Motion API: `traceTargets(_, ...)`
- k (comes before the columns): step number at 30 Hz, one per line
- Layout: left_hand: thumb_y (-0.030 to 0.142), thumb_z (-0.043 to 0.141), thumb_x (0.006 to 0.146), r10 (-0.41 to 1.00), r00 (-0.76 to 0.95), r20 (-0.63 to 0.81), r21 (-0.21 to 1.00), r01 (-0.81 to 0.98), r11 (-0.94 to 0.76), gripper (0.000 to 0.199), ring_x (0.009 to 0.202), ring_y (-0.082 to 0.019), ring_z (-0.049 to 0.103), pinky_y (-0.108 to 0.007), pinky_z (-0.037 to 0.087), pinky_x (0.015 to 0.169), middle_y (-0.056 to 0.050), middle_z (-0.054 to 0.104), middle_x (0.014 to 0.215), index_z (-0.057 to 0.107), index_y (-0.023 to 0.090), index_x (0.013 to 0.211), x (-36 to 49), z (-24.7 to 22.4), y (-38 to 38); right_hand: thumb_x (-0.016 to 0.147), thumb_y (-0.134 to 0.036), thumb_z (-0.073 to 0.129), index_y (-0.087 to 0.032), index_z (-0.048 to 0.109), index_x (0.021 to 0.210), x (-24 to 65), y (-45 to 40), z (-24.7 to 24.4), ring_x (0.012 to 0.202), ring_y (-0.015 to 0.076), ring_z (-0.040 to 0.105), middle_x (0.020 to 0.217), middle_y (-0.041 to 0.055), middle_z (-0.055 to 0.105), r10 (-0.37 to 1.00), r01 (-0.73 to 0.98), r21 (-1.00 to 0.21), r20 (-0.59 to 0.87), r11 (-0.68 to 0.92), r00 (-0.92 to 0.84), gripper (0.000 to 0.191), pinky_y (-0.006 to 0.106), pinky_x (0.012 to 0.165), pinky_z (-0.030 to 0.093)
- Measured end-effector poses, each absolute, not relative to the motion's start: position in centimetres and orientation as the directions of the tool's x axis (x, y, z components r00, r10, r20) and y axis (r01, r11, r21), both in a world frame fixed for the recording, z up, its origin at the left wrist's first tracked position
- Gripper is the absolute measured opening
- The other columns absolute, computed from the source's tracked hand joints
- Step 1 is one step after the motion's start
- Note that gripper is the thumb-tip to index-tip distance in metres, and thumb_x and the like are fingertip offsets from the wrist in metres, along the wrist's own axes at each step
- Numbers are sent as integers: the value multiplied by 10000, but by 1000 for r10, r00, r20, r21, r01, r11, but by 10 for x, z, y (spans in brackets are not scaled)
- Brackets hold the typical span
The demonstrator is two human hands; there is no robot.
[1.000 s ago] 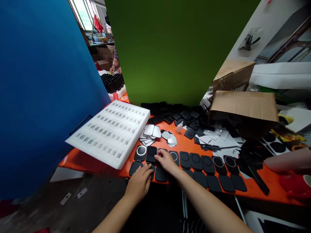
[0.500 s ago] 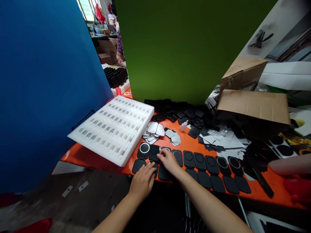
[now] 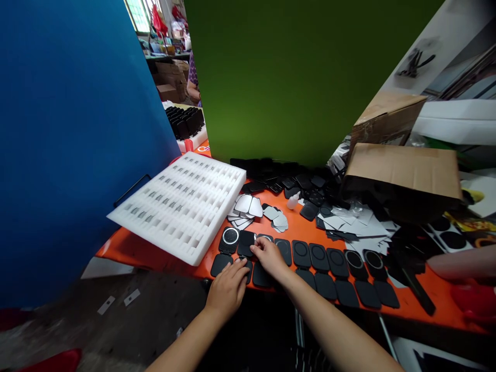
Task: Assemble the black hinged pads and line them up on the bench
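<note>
Black two-panel folding pads, like folding wireless chargers, lie in a row along the table's near edge. My right hand (image 3: 270, 257) has thumb and fingers pinched at the right edge of a plain black square sheet (image 3: 246, 243), which lies over one pad's upper panel. On that pad's lower panel (image 3: 248, 274) rests my left hand (image 3: 228, 290), fingers stretched out and flat. Just left is a pad with a bare white ring (image 3: 230, 236). Pads to the right show dark ring outlines (image 3: 301, 252), and two at the far end show pale rings (image 3: 375, 260).
A white foam tray (image 3: 209, 219) with rows of slots leans at the left. Behind the row are silver-white plates (image 3: 248, 205), grey plates (image 3: 277, 218), a small bottle (image 3: 293, 201) and piled black parts (image 3: 306, 186). White sheets (image 3: 356, 225) and a cardboard box (image 3: 403, 168) stand right.
Both hands stay in place on the same pad with almost no visible movement. In the background, another person's arm has shifted slightly.
</note>
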State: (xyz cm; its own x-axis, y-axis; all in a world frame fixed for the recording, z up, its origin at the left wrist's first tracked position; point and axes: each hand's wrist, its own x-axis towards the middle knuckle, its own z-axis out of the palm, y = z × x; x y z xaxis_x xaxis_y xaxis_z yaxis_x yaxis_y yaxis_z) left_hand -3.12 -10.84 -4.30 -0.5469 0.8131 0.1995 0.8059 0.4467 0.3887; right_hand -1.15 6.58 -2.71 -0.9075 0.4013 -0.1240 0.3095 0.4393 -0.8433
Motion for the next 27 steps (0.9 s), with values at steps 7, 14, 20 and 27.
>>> traceTargets(7, 185, 399, 831, 812, -540, 221, 383, 814, 437, 271, 1112, -191, 473, -409, 403, 933, -34, 518, 1217, 534, 228, 1062, -31, -41, -108, 734, -283, 478, -195, 491, 672, -13, 66, -27, 535, 109, 462, 574, -34, 524, 411, 327, -828, -130, 456, -903, 108, 200, 508, 314)
traceTargets(14, 187, 411, 828, 814, -531, 237, 377, 822, 426, 265, 1109, -200, 478, -413, 419, 917, -38, 519, 1215, 551, 235, 1048, -31, -41, -109, 735, -276, 482, -193, 499, 669, -14, 64, -27, 547, 108, 467, 575, -34, 518, 424, 341, -806, -126, 484, -897, 107, 199, 514, 311)
traceTargets(20, 193, 404, 835, 822, -519, 234, 365, 830, 421, 272, 1112, -200, 475, -414, 413, 920, -46, 516, 1218, 545, 236, 1064, -31, -42, -109, 747, -273, 479, -192, 516, 685, -16, 65, -26, 556, 109, 489, 583, -29, 537, 416, 355, -774, -130, 525, -900, 109, 196, 509, 310)
traceTargets(27, 187, 383, 844, 835, -513, 200, 366, 829, 422, 279, 1130, -194, 457, -416, 404, 930, -42, 496, 1240, 534, 234, 1074, -32, -42, -109, 766, -263, 479, -196, 546, 707, -18, 63, -21, 610, 131, 526, 646, 0, 593, 401, 384, -672, -140, 633, -905, 111, 214, 533, 318)
